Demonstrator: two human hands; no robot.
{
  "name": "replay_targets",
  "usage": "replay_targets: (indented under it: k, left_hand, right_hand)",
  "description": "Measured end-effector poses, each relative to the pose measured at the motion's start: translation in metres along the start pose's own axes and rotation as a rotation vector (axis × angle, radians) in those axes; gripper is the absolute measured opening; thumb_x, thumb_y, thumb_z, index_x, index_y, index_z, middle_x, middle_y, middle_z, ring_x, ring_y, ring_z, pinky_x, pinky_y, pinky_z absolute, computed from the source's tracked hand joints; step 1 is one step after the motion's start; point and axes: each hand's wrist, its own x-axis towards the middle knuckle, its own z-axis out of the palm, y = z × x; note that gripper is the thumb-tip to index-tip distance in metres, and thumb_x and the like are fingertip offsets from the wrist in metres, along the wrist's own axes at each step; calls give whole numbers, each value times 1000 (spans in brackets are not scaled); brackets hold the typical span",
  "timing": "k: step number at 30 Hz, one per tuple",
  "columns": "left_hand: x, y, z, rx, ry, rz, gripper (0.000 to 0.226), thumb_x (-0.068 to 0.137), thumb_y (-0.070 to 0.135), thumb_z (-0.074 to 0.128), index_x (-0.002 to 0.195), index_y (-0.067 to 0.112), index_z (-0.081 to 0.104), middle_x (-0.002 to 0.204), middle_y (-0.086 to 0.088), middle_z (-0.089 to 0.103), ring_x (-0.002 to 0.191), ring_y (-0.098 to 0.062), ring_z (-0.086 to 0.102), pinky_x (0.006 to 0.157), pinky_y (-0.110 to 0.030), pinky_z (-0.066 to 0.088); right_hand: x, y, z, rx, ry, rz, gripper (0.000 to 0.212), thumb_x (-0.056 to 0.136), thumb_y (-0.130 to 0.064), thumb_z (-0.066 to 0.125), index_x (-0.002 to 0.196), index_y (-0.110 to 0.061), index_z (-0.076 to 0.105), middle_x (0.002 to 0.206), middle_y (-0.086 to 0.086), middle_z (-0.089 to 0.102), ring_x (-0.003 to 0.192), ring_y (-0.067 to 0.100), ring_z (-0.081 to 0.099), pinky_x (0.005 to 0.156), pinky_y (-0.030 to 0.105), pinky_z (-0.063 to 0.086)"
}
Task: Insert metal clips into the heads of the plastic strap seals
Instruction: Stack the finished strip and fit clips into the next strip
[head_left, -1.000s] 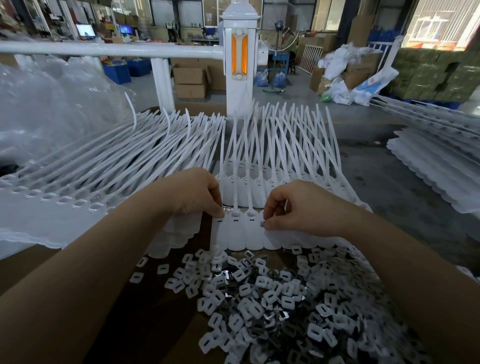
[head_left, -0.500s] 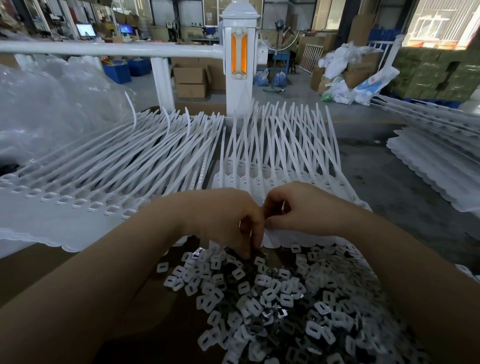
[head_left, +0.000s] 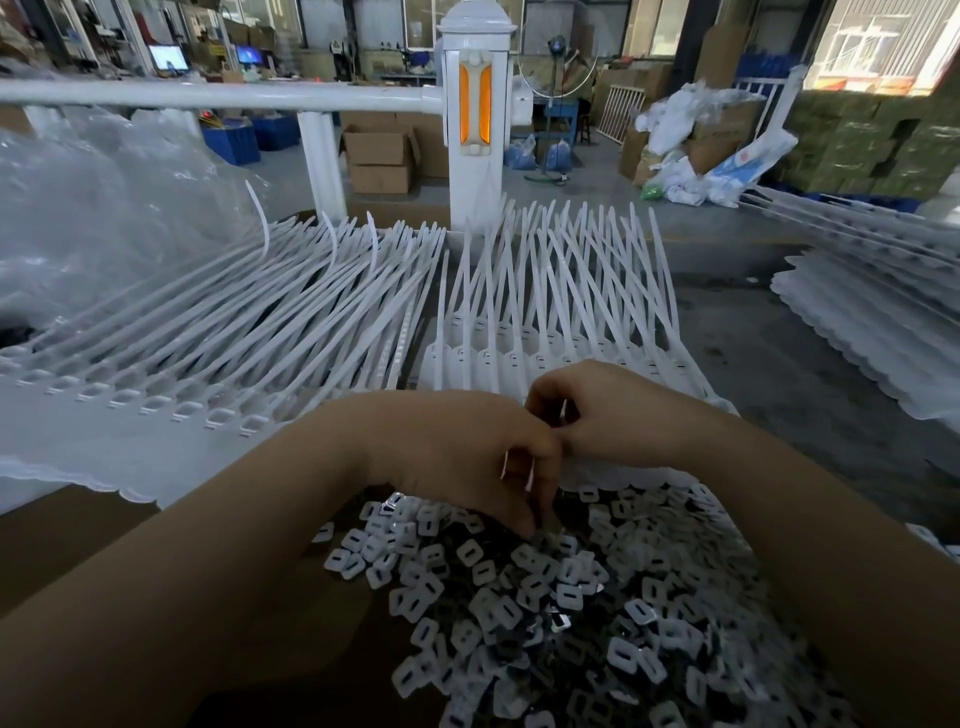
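1. Shiny metal clips (head_left: 566, 613) lie in a big loose heap at 6 o'clock, right under the hands; I think they sit this close so a new one is always a short reach away.

2. The left hand (head_left: 467, 457) dips its fingertips (head_left: 527, 530) into the top edge of the heap; the fingers are curled and pointing down, and they look like they are pinching one clip, but the heap hides the tips, so I cannot tell for sure.

3. The right hand (head_left: 613, 410) sits just beside the left one, at about 1 o'clock from it; its fingers are curled in tight over the near edge of the plastic strap seals (head_left: 545, 358); I cannot tell if it pinches a seal or only rests there; it is likely keeping the row still and marking the next spot.

4. The heads of those seals lie in a neat row side by side, facing the person, with the long tails fanning away toward 12 o'clock; this way each head can be filled one after another.

5. A second batch of seals (head_left: 208, 374) lies at 9 o'clock on the brown counter (head_left: 72, 540); more seals (head_left: 872, 332) are stacked at 3 o'clock.

6. A white post (head_left: 475, 119) with an orange strip stands at 12 o'clock.
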Motion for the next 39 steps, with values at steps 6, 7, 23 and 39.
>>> replay_targets:
  k: [6,7,23,39]
  left_hand:
    - [8,5,7,-7,-36,10,14,79,24,77,85,34,70,67,46,54,68,23,53,62,5,35]
    - [8,6,7,-5,-35,15,13,80,23,77,85,34,70,67,47,53,68,23,53,61,6,34]
    - [-7,9,-6,-57,-55,-116,15,89,35,66,86,23,72,77,13,71,68,-1,65,66,-16,51]
    - [-16,-3,-23,-572,23,-467,17,85,16,68,70,9,67,64,-4,64,50,-9,52,42,-16,37]
  right_hand:
    - [-1,-1,-1,6,-2,-21,16,87,-26,70,83,-38,60,83,-18,63,70,-17,53,59,9,40]
    - [-2,-1,-1,9,-1,-20,16,87,-26,70,83,-38,60,83,-17,63,70,-17,53,59,10,40]
    - [0,-1,-3,70,3,-18,4,86,-29,71,88,-31,68,85,-16,67,71,-14,58,57,3,41]
    - [-10,-19,-13,277,-243,-111,22,72,-30,85,84,-29,67,79,-3,68,69,8,61,67,26,51]
